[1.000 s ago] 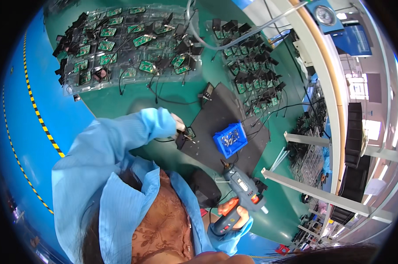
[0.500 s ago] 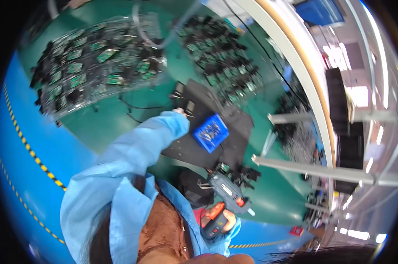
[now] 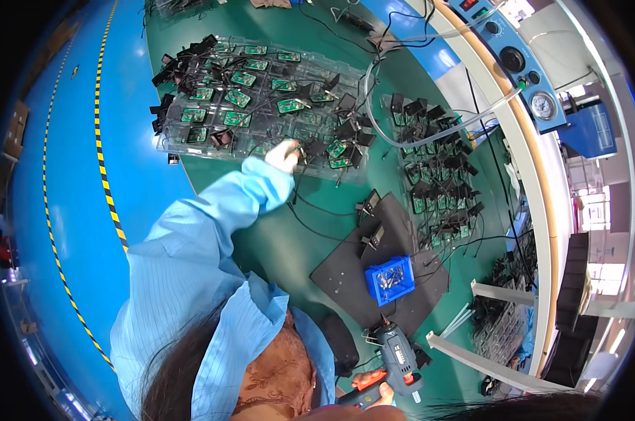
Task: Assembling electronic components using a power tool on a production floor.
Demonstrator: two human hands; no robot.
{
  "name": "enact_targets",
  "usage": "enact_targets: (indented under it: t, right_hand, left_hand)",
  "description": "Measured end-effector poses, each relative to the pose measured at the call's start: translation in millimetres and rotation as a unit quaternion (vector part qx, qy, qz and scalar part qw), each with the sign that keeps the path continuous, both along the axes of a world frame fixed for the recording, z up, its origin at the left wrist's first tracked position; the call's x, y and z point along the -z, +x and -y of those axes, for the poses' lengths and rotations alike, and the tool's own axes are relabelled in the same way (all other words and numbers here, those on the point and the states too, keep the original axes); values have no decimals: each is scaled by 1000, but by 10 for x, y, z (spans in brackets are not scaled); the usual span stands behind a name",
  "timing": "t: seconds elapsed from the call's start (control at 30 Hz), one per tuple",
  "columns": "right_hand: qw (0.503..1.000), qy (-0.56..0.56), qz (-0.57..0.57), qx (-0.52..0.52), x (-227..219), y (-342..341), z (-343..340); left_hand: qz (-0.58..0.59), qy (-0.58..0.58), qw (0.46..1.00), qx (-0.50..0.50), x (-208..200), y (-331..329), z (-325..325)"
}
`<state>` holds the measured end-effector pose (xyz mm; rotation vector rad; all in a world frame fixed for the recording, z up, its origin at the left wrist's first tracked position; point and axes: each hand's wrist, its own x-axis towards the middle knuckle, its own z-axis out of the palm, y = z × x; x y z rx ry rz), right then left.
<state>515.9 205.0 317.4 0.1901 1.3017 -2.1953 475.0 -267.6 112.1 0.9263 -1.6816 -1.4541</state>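
My left hand (image 3: 283,156), in a blue sleeve, reaches to the near edge of a clear plastic tray (image 3: 261,149). Its fingers are closed there, beside small green circuit boards (image 3: 237,118) with black parts and leads; what they grip is too small to make out. Low in the view my right hand (image 3: 382,394) is wrapped round the handle of a dark glue gun (image 3: 400,354), whose nozzle points up toward the mat. Near that nozzle, on a black mat (image 3: 345,274), sits a blue box (image 3: 389,281) of small metal pieces.
Another group of boards (image 3: 440,186) lies to the right on the green table (image 3: 275,242). A blue dispenser unit (image 3: 517,63) with a gauge stands at the upper right; its clear hose (image 3: 371,105) loops over the table. Pale metal brackets (image 3: 486,368) jut in at the right.
My left hand has gone from the black mat to the near edge of the tray. The view has swung, so table and mat appear shifted. The glue gun stays in my right hand.
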Motion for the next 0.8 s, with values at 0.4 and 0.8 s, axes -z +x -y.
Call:
enact_targets:
  t: [0.4,0.8]
  right_hand:
    - [997,-34,-13,-63,102,134,11]
    - [990,5,-34,-138,-131,-61,203]
  left_hand:
    - [550,-427,627,350,-1249,-625,432]
    - [149,366,816,422,-928,839,1457]
